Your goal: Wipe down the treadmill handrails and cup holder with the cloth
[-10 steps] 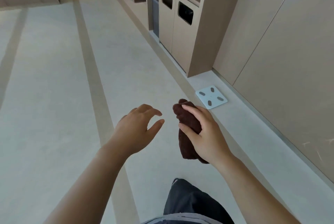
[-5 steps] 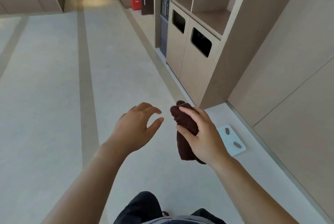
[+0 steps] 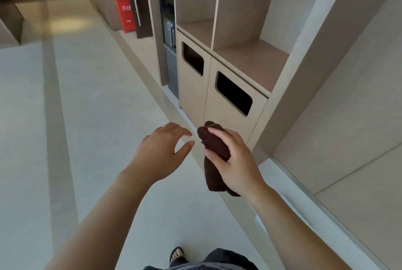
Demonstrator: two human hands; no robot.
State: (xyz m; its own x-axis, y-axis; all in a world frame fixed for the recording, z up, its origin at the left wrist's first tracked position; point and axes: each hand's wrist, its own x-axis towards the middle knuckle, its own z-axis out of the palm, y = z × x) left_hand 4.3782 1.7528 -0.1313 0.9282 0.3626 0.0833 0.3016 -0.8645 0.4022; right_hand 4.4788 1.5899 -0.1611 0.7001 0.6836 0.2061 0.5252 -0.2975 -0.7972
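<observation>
My right hand (image 3: 236,162) grips a bunched dark brown cloth (image 3: 214,174), which hangs down below my fingers. Just to its left, my left hand (image 3: 159,153) is held out with curled, spread fingers and nothing in it, a small gap from the cloth. Both hands are in front of me at about waist height above a pale floor. No treadmill, handrail or cup holder is in view.
A wooden cabinet (image 3: 230,99) with two dark bin slots and open shelves stands close ahead on the right. A red box (image 3: 125,13) stands further along the wall. Pale floor (image 3: 87,106) stretches ahead to the left. My sandalled foot (image 3: 177,255) shows below.
The view has moved forward and tilted up: the cabinet is nearer and larger, and the white floor scale has slipped out of sight. My hands keep the same pose.
</observation>
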